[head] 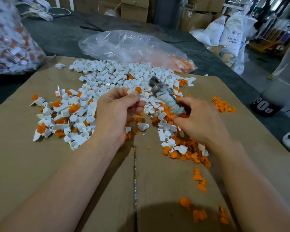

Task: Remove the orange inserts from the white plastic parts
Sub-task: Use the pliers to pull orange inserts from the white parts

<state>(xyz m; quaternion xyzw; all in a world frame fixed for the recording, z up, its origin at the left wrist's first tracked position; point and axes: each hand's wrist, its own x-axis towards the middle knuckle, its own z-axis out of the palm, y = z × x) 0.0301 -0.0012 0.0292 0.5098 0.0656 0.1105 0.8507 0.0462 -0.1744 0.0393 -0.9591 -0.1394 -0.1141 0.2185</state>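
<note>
Over the middle of the cardboard-topped bench (40,164), the left grip (117,111) pinches a white plastic part (131,91), its orange insert (138,89) poking out on top. The right grip (201,121) is curled round a wrapped tool (162,93). The piece looks light, stiff, small and easily dropped, so hold the white body and leave the insert clear.

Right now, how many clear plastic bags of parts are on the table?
2. One stuffed bag at the far left; one flatter bag behind the white pile, orange inserts inside. More may be hidden.
</note>
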